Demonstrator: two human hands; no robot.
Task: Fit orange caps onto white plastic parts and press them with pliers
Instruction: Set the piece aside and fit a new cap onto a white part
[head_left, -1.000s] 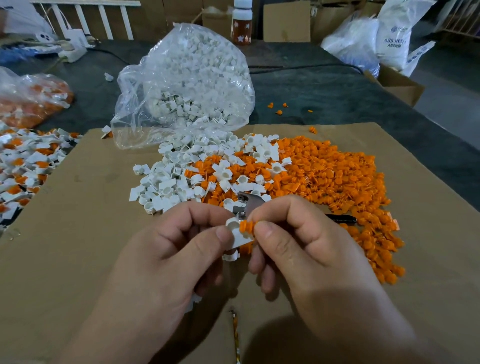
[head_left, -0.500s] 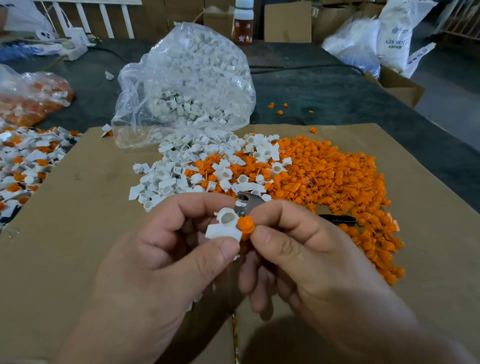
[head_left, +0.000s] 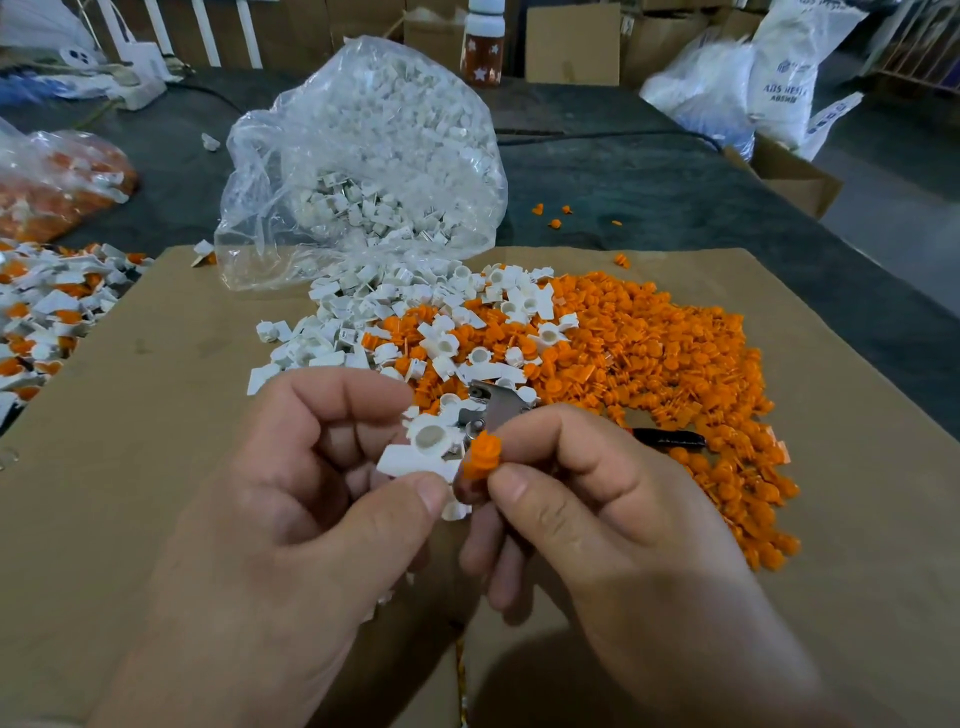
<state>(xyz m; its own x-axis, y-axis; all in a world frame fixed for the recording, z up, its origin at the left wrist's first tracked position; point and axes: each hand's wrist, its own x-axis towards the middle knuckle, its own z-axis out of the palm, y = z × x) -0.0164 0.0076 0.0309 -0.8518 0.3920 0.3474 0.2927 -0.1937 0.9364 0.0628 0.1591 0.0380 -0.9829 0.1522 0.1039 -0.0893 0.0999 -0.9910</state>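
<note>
Above the cardboard sheet (head_left: 156, 467), left hand (head_left: 291, 519) fingers pinch a white part (head_left: 415, 452) while right hand (head_left: 597, 519) fingers pinch an orange cap (head_left: 485, 454).

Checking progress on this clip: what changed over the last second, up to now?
The left hand turned its white part so its round socket now faces the camera. The right hand holds its orange cap just right of the socket, not seated. Both hands keep pinching their pieces; the pliers and orange pile lie unchanged.
</note>
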